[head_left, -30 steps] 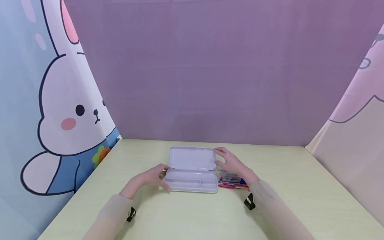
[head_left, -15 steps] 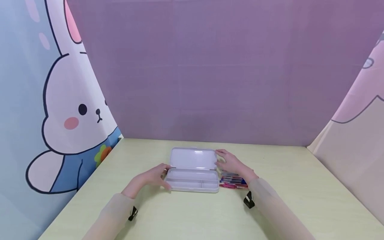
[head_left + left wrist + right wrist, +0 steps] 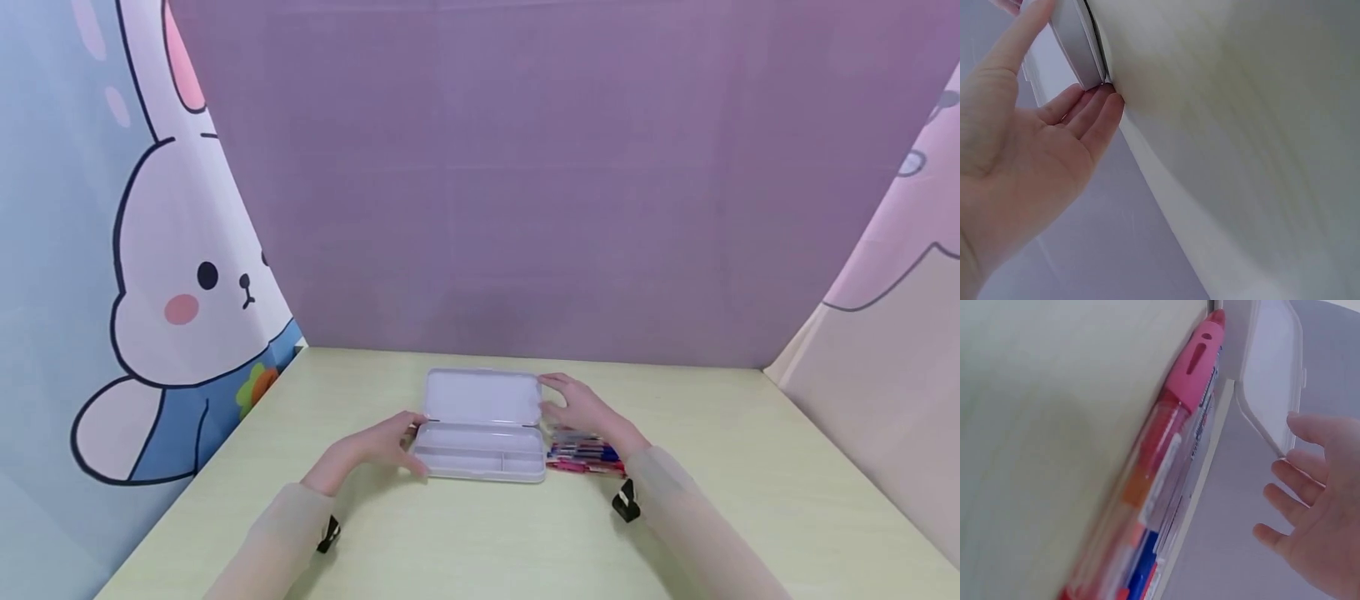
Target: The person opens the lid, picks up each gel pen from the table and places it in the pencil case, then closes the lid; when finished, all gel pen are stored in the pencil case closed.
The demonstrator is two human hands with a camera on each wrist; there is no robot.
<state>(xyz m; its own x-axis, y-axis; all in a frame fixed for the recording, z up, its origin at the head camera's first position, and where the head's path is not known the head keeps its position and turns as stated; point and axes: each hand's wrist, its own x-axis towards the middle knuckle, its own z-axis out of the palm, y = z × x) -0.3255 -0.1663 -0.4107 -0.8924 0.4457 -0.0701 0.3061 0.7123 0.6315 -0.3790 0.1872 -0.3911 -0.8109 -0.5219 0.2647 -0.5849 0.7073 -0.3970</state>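
A translucent white plastic pencil case (image 3: 480, 425) lies open near the middle of the pale green table (image 3: 480, 533), its base toward the person and its hinged lid (image 3: 482, 396) laid back toward the purple backdrop (image 3: 525, 183); the base shows a long trough with a small divider at its right end.

The left hand (image 3: 378, 446) sits at the left end of the case; its fingers are relaxed and nearly straight, the fingertips (image 3: 1107, 103) touching the lower corner of the case's end wall where it meets the table, the thumb stretched up along that end; it clasps nothing, merely steadying the case with a loose, released hand.

The right hand (image 3: 581, 408) hovers at the right end of the lid; from the wrist view its fingers (image 3: 1300, 465) are spread and straight, just beside the lid's edge, and whether they quite touch it I cannot tell; the hand is released, gripping nothing.

A clear packet of red and blue pens (image 3: 583, 454) lies on the table just beside the right end of the case, partly under the right wrist; a pink-capped pen (image 3: 1194, 362) shows closest in the wrist view.

A cartoon rabbit curtain (image 3: 172, 275) hangs at the left.
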